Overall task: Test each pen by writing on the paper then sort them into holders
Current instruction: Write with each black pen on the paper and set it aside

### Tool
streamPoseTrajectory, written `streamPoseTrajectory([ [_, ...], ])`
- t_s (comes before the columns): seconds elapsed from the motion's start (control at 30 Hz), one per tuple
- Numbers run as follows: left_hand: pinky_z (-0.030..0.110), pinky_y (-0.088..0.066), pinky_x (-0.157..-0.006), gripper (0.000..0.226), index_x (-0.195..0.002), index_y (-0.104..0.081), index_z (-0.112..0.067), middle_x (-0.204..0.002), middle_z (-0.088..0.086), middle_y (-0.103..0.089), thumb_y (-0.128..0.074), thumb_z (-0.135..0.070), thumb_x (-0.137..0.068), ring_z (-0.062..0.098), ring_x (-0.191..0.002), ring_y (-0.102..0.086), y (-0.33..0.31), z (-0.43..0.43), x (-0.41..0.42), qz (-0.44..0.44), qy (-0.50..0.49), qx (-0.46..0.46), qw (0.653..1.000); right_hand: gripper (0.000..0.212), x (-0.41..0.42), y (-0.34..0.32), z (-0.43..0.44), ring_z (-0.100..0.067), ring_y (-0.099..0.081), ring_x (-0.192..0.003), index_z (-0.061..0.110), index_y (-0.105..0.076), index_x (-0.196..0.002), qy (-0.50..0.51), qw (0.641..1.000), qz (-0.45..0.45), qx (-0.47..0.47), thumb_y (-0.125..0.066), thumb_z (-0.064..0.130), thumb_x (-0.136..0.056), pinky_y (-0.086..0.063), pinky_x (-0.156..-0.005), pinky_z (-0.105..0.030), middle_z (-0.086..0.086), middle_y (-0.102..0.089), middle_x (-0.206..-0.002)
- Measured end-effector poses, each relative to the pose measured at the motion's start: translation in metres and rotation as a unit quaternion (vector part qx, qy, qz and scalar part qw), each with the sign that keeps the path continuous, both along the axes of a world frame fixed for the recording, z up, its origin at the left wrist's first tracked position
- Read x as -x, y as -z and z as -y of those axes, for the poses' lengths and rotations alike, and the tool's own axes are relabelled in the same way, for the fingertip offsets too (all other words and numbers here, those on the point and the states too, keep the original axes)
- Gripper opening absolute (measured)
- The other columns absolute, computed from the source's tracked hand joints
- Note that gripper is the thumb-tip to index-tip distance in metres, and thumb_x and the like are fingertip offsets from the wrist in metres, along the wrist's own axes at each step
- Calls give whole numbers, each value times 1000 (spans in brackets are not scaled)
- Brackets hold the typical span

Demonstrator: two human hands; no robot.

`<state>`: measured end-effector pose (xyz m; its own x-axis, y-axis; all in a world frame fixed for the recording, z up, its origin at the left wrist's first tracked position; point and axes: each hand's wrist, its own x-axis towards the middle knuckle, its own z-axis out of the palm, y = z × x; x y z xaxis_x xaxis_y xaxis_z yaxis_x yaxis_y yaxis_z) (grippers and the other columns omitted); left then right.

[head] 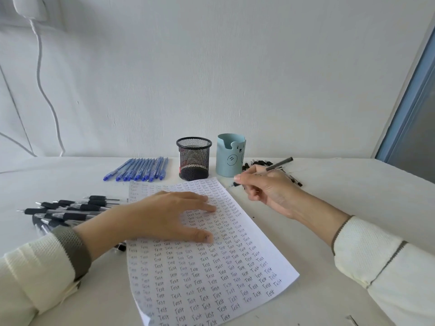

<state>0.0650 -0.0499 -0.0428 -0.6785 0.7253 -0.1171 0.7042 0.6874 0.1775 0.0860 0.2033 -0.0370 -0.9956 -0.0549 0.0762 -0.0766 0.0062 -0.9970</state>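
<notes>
A sheet of paper [211, 274] covered with rows of the handwritten word "Test" lies on the table. My left hand [164, 215] rests flat on its upper part, fingers spread. My right hand [266, 187] holds a thin black pen [279, 164] in a writing grip just right of the paper's top corner, tip near the table. Behind the paper stand a black mesh holder [194, 158] and a light blue bear holder [229, 155]; I see no pens sticking out of either.
A row of blue pens [138, 170] lies left of the mesh holder. Several black-grip pens [68, 210] lie in a pile at the left, partly under my left arm. More black pens [261, 164] lie behind my right hand. A white wall backs the table.
</notes>
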Motion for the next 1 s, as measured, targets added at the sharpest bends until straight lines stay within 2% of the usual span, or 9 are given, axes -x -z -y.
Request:
streamPoseTrajectory([
  [0.07, 44, -18, -120, 75, -136, -22, -70, -153, -36, -17, -38, -96, -67, -1, -142, -25, 3, 0, 1, -1, -2, -2, 1000, 12, -5, 3, 2, -11, -45, -50, 12, -56, -84, -11, 998, -9, -67, -64, 6, -91, -37, -49, -22, -4, -54, -59],
  [0.17, 44, -20, -120, 76, -139, -22, -67, -154, -34, -16, -38, -93, -70, -1, -142, -24, 4, -2, 0, -7, -1, 0, 1000, 8, -17, 7, 7, -11, -62, -64, 10, -67, -93, -60, 979, -4, -193, -60, 13, -96, -46, -55, -17, -9, -70, -77],
  [0.23, 45, -20, -120, 76, -139, -22, -67, -154, -34, -16, -38, -93, -70, -1, -142, -23, 3, -3, -1, -4, -3, -1, 1000, 9, -21, 13, 12, -9, -62, -68, 11, -67, -84, -62, 971, -15, -228, -70, 17, -90, -47, -59, -16, -4, -70, -76],
  [0.33, 44, -18, -120, 76, -139, -23, -66, -154, -33, -17, -37, -93, -70, -2, -142, -21, 5, -2, 0, -3, -2, -2, 1000, 30, -19, 26, 13, -12, -50, -60, 21, -56, -66, -9, 964, -59, -259, -81, 32, -78, -42, -60, -27, 1, -56, -61],
  [0.43, 40, -14, -121, 74, -138, -22, -67, -154, -34, -16, -38, -93, -71, -3, -142, -18, 6, -2, 2, -1, 0, -8, 1000, 49, -14, 34, 13, -9, -44, -43, 22, -43, -45, 81, 965, -89, -234, -73, 20, -85, -44, -57, -33, 8, -42, -43],
  [0.53, 39, -12, -119, 74, -140, -23, -65, -154, -34, -15, -39, -91, -72, -4, -142, -18, 6, -3, 1, 0, -1, -7, 1000, 49, -13, 36, 14, -8, -43, -38, 20, -42, -40, 114, 958, -107, -240, -65, 5, -81, -52, -60, -39, 1, -42, -40],
  [0.7, 40, -13, -121, 75, -140, -23, -65, -155, -33, -15, -39, -91, -72, -4, -142, -18, 6, -2, 1, 2, -1, -7, 1000, 46, -13, 37, 13, -8, -42, -37, 18, -41, -45, 108, 956, -126, -241, -65, 2, -80, -53, -56, -34, -7, -41, -43],
  [0.83, 40, -13, -121, 76, -139, -22, -67, -154, -34, -16, -37, -94, -69, -3, -142, -19, 8, -2, 3, -1, 0, -11, 1000, 45, -13, 37, 14, -9, -44, -37, 16, -41, -47, 99, 958, -123, -239, -66, 3, -83, -53, -56, -26, -1, -41, -40],
  [1.0, 38, -14, -120, 74, -136, -22, -70, -153, -36, -16, -38, -95, -68, -5, -141, -18, 8, -1, 4, 5, 0, -16, 1000, 47, -13, 37, 14, -9, -45, -36, 16, -40, -47, 99, 955, -126, -250, -67, 3, -83, -41, -48, -19, 5, -37, -40],
])
